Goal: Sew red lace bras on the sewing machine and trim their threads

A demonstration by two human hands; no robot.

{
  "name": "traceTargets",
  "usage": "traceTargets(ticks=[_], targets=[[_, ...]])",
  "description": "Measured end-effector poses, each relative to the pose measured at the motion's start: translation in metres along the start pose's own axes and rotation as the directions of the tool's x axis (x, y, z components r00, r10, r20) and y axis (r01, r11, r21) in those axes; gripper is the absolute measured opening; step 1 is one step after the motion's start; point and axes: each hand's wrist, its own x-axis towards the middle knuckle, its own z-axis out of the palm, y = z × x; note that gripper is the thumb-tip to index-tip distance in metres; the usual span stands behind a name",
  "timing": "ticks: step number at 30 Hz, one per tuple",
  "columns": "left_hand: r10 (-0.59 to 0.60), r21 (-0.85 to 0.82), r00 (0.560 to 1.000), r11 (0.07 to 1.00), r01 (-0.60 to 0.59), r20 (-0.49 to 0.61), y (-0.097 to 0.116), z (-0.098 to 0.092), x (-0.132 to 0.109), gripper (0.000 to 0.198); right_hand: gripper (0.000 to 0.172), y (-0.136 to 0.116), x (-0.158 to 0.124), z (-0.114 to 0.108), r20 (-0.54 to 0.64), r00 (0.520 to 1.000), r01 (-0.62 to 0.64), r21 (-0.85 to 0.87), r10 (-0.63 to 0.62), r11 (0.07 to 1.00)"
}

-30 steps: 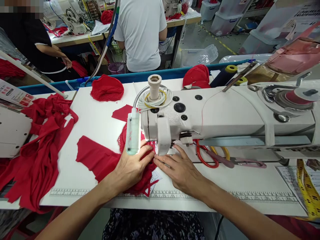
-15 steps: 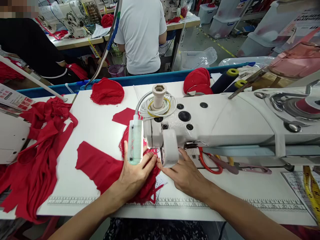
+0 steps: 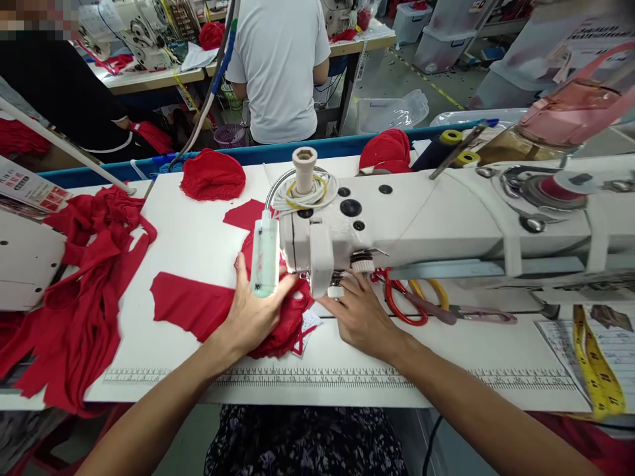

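Left hand (image 3: 255, 317), fingers spread, on red lace-trimmed fabric (image 3: 284, 336); right hand (image 3: 366, 320) beside sewing machine (image 3: 421, 228), cannot tell its fingers' grip

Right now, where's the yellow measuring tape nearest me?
In the head view, the yellow measuring tape lies at the far right, on written papers just past the right end of the printed ruler.

At twelve o'clock I see a wood-edged worktable (image 3: 372, 44); towards one, stacked clear plastic bins (image 3: 440, 53) stand on grey floor (image 3: 389, 78) crossed by a yellow line (image 3: 426, 79).
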Motion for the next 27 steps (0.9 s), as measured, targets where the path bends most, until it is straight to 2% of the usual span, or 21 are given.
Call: traceTargets(ticks=[1, 3, 5, 6, 7, 10, 11, 13, 15, 16, 19, 21, 23, 24, 27], targets=[[-0.014, 0.050, 1.000, 0.999, 0.016, -0.027, -0.004, -0.006, -0.003, 0.038, 0.053, 0.000, 0.000, -0.001, -0.028, 1.000, -0.006, 0.004, 0.006, 1.000], [-0.111, 0.146, 0.981, 0.980, 0.135, -0.162, -0.015, -0.018, -0.012, 0.036, 0.051, 0.001, 0.000, -0.001, -0.073, 0.997, -0.008, 0.012, 0.009, 1.000], [-0.236, 0.175, 0.926, 0.939, 0.295, -0.294, -0.025, -0.028, -0.023, 0.033, 0.049, 0.002, 0.000, 0.000, -0.106, 0.994, -0.005, 0.018, 0.007, 1.000], [-0.265, 0.168, 0.911, 0.929, 0.329, -0.317, -0.028, -0.032, -0.029, 0.032, 0.048, 0.002, 0.001, 0.000, -0.120, 0.993, -0.005, 0.022, 0.007, 1.000], [-0.265, 0.153, 0.914, 0.934, 0.323, -0.307, -0.031, -0.033, -0.036, 0.031, 0.047, 0.003, 0.001, 0.001, -0.131, 0.991, -0.006, 0.025, 0.009, 1.000], [-0.139, 0.147, 0.978, 0.976, 0.162, -0.154, -0.027, -0.029, -0.058, 0.030, 0.046, 0.003, 0.002, 0.002, -0.148, 0.989, -0.024, 0.020, 0.027, 1.000], [-0.113, 0.187, 0.986, 0.973, 0.134, -0.120, -0.021, -0.025, -0.066, 0.033, 0.046, 0.002, 0.002, 0.002, -0.153, 0.988, -0.029, 0.013, 0.031, 0.999], [-0.133, 0.311, 0.987, 0.938, 0.154, -0.087, -0.003, -0.018, -0.082, 0.043, 0.045, 0.002, 0.001, 0.002, -0.172, 0.985, -0.033, 0.001, 0.032, 0.999], [-0.176, 0.387, 0.981, 0.901, 0.194, -0.083, 0.026, -0.014, -0.097, 0.051, 0.045, 0.002, 0.001, 0.003, -0.195, 0.980, -0.034, 0.000, 0.033, 0.999], [-0.185, 0.375, 0.980, 0.906, 0.199, -0.073, 0.043, -0.012, -0.103, 0.054, 0.045, 0.002, 0.002, 0.003, -0.202, 0.979, -0.038, 0.006, 0.038, 0.999], [-0.142, 0.118, 0.989, 0.982, 0.145, -0.030, 0.091, -0.009, -0.115, 0.057, 0.046, 0.003, 0.003, 0.001, -0.193, 0.979, -0.062, 0.040, 0.069, 0.997], [-0.142, -0.108, 0.990, 0.984, 0.143, 0.019, 0.111, -0.006, -0.116, 0.052, 0.046, 0.002, 0.003, -0.005, -0.175, 0.979, -0.091, 0.067, 0.102, 0.994], [-0.207, -0.239, 0.977, 0.947, 0.213, 0.047, 0.119, -0.001, -0.113, 0.044, 0.045, -0.004, -0.003, -0.014, -0.160, 0.973, -0.149, 0.102, 0.164, 0.984], [-0.256, -0.248, 0.966, 0.934, 0.258, 0.044, 0.119, 0.001, -0.112, 0.041, 0.043, -0.009, -0.008, -0.019, -0.158, 0.965, -0.190, 0.130, 0.210, 0.973], [-0.350, -0.115, 0.937, 0.932, 0.345, -0.023, 0.113, 0.009, -0.109, 0.036, 0.032, -0.032, -0.035, -0.035, -0.148, 0.920, -0.322, 0.245, 0.363, 0.915]])
